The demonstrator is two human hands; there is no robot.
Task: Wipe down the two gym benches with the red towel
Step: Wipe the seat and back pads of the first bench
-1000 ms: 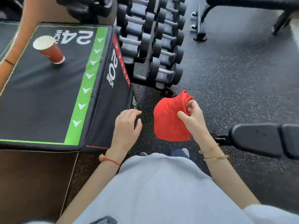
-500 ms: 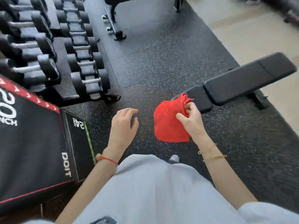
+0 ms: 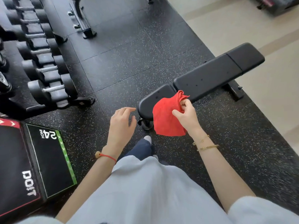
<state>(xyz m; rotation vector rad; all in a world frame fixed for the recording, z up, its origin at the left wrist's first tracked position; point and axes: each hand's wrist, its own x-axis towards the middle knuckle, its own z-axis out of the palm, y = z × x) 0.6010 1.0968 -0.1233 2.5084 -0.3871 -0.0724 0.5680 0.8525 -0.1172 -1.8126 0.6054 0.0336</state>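
My right hand (image 3: 187,118) grips the red towel (image 3: 165,118), which hangs loosely in front of the near end of a black padded gym bench (image 3: 215,75). That bench runs from the centre toward the upper right. My left hand (image 3: 121,123) hovers palm down, fingers spread, holding nothing, just left of the bench's near end. At the top of the view stands the metal base (image 3: 84,23) of a second bench, its pad out of sight.
A rack of black dumbbells (image 3: 42,62) fills the upper left. A black plyo box (image 3: 32,162) marked 24 inch sits at lower left. The floor is speckled black rubber (image 3: 129,54), with pale tile (image 3: 242,29) to the right.
My view has swung right, away from the plyo box and cup. The bench has come into full view in front of my hands. The towel stays in my right hand.
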